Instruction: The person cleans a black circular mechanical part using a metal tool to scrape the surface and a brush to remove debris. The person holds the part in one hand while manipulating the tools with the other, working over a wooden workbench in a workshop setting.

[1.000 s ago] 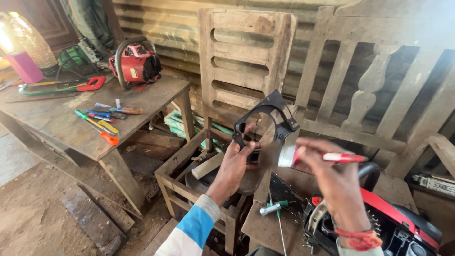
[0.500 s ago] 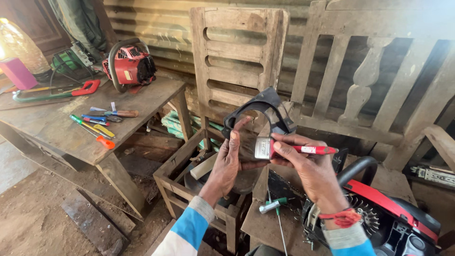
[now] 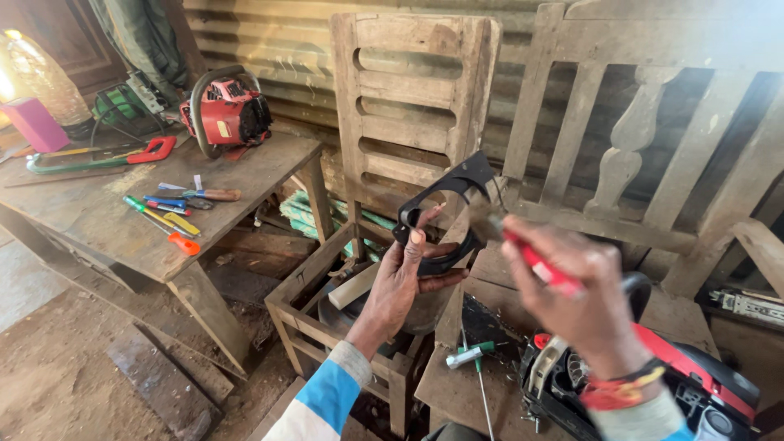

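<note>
At centre, left grip: the left hand (image 3: 406, 282) is closed on a black plastic guard piece (image 3: 445, 214), thumb up along its near edge and fingers wrapped behind, holding it upright in the air in front of the wooden chair back (image 3: 412, 98).
Right grip: the right hand (image 3: 584, 298) is closed around a red-handled tool (image 3: 543, 268), blurred by motion; its tip points toward the black piece, and whether it touches cannot be told.
Wrists: a blue and white sleeve (image 3: 327, 400) covers the left forearm; red and orange thread bands (image 3: 621, 390) circle the right wrist.
Below the hands: a small wooden stool frame (image 3: 306, 314) holds a pale wooden block (image 3: 355, 286) and a dark round part, mostly hidden by the left hand.
Low board: a green-handled screwdriver (image 3: 474, 355) lies on a wooden board just beside a red and black chainsaw body (image 3: 678, 376), which sits under the right wrist.
Table at left: the wooden table (image 3: 90, 220) carries a red chainsaw engine with a curved handle (image 3: 229, 114), a green and red hand saw (image 3: 98, 155), and a loose cluster of screwdrivers with blue, yellow, green and orange handles (image 3: 167, 214).
Far left: a pink block (image 3: 34, 124) stands by a bright lamp.
Background: wooden bench backs (image 3: 637, 139) lean against a corrugated metal wall.
</note>
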